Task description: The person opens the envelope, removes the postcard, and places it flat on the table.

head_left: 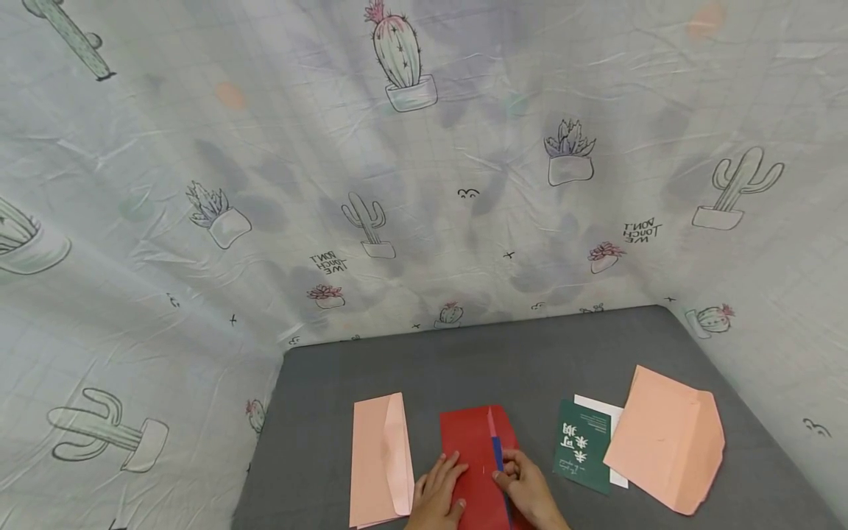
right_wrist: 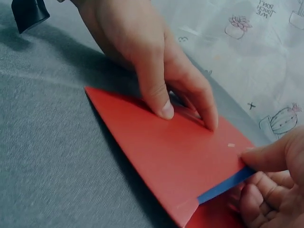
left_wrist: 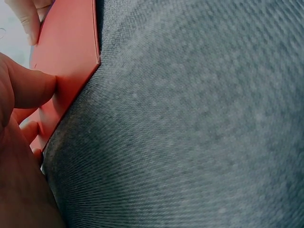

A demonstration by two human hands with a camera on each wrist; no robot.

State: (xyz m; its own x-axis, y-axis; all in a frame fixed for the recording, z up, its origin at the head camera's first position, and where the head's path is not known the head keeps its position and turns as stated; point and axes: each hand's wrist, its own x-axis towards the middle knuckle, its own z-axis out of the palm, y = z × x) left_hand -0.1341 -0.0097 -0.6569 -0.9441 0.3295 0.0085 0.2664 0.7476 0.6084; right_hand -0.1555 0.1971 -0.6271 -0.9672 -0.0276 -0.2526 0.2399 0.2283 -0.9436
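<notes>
A red envelope (head_left: pixel 472 442) lies lengthwise in front of me with its flap side to the right. My left hand (head_left: pixel 436 495) rests on its left part, fingers spread and pressing it down. From the envelope's long opening shows the narrow edge of a blue card (head_left: pixel 498 450); the rest is hidden inside. At that opening my right hand (head_left: pixel 528 492) pinches the blue card, thumb on top at the envelope's edge and fingers curled underneath. The right wrist view shows the blue card (right_wrist: pixel 223 186) running from the thumb towards the envelope's near end.
Left of the red envelope lies a long pink envelope (head_left: pixel 372 460). On the right, a dark green card (head_left: pixel 583 445) with white writing overlaps a white card (head_left: pixel 617 419), beside a wider pink envelope (head_left: pixel 652 427) with its flap unfolded. A cactus-print curtain (head_left: pixel 424 184) surrounds the grey table (head_left: pixel 318 383).
</notes>
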